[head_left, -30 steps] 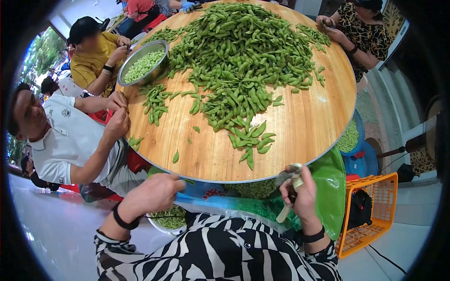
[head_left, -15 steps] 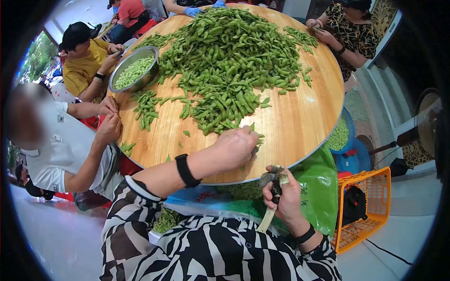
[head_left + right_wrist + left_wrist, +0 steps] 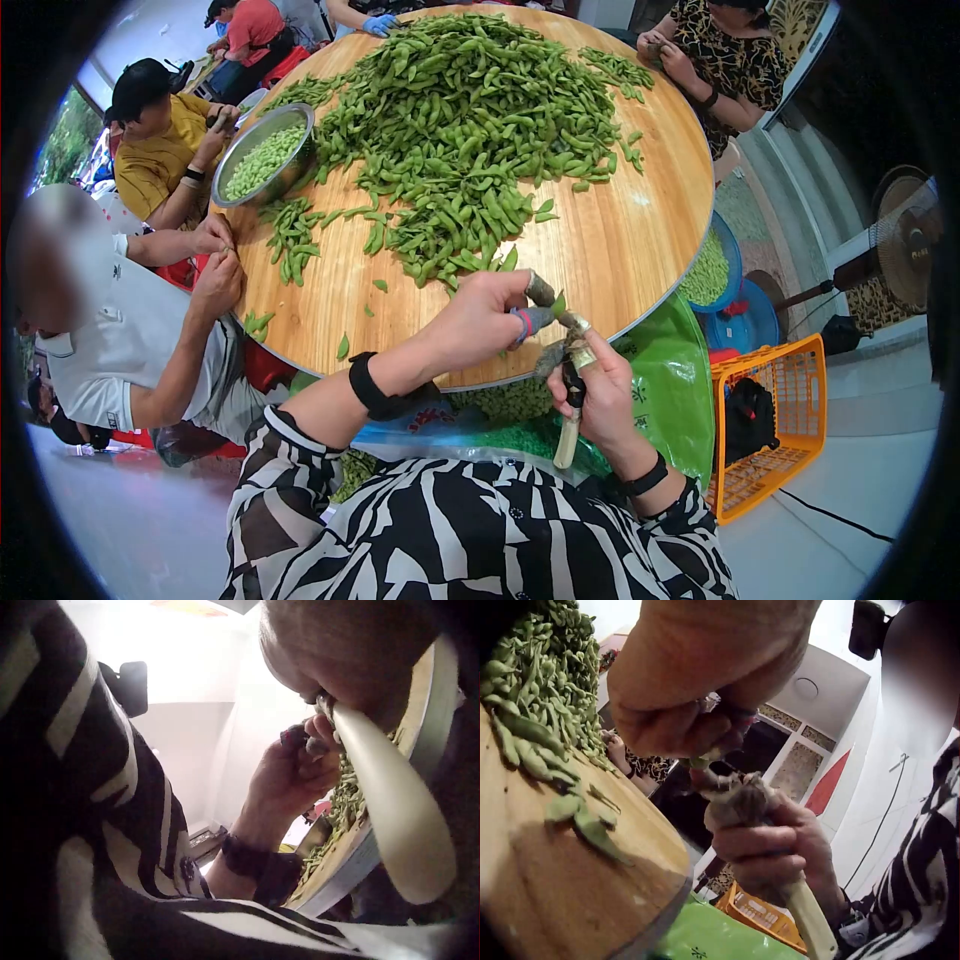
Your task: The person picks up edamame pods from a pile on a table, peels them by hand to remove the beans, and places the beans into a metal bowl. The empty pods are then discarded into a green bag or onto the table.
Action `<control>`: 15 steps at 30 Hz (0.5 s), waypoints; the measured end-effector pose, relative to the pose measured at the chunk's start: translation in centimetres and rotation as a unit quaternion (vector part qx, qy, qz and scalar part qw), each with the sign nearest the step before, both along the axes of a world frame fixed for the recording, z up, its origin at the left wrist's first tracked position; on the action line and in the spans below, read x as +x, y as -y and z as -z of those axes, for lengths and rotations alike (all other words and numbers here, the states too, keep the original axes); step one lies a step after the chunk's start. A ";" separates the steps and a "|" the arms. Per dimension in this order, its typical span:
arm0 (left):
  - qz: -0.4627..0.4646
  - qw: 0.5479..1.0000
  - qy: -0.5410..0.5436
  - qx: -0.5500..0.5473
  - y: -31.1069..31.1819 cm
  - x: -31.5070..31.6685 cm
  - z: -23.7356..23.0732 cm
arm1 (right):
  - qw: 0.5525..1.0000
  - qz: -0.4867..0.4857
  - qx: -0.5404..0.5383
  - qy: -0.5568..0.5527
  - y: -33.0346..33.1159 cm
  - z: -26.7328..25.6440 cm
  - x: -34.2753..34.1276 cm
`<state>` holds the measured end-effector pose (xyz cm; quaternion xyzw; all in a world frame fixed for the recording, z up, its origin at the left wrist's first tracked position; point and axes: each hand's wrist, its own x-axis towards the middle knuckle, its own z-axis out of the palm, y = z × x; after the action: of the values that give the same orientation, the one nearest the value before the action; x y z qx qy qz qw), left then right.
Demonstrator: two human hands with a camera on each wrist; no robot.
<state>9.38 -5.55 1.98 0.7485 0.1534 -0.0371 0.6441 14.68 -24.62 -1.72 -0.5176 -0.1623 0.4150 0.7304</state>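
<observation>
Just over the table's near edge, my left hand (image 3: 485, 318) pinches a green soybean pod (image 3: 559, 305), with dark wraps on its thumb and fingertip. My right hand (image 3: 603, 395) is close against it and grips a tool with a smooth cream handle (image 3: 567, 443) pointing down towards my body; its working end is hidden by the fingers. Grey and pale wraps cover the right thumb and fingers. In the left wrist view, the right hand (image 3: 769, 844) sits below the left, the handle (image 3: 810, 919) sticking out under its fingers. A large heap of pods (image 3: 480, 120) lies beyond my hands.
The round wooden table (image 3: 640, 240) has a metal-edged rim. A steel bowl (image 3: 290, 172) of shelled beans stands at its left. Below lie a green plastic sheet (image 3: 675, 400) and an orange crate (image 3: 800, 430); blue basins (image 3: 745, 320) stand to the right. Other people sit around.
My left hand moved from left of the table edge to the pods, then back beside the right hand with a pod. The right hand kept its tool throughout.
</observation>
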 end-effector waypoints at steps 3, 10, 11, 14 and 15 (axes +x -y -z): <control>-0.023 0.991 0.080 -0.102 0.4 -0.7 1.4 | 0.996 -0.001 -0.016 0.089 -0.4 0.2 -0.5; -0.021 0.978 0.061 -0.199 0.0 -2.1 1.6 | 0.977 -0.020 -0.047 0.208 -0.3 -0.4 -0.5; 0.000 0.984 0.081 -0.159 0.2 -2.4 1.7 | 0.993 -0.031 -0.051 0.104 -0.2 -0.8 -0.3; 0.011 0.987 0.093 -0.133 0.7 -2.8 2.6 | 0.998 -0.053 -0.010 -0.015 -0.2 -0.2 0.2; 0.000 0.985 0.087 -0.146 0.8 -2.9 2.9 | 0.997 -0.071 -0.001 -0.042 -0.3 0.1 0.1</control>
<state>6.48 -6.38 -0.94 0.6471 0.0893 0.0060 0.7571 14.81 -24.37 -1.78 -0.4880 -0.1672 0.4872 0.7046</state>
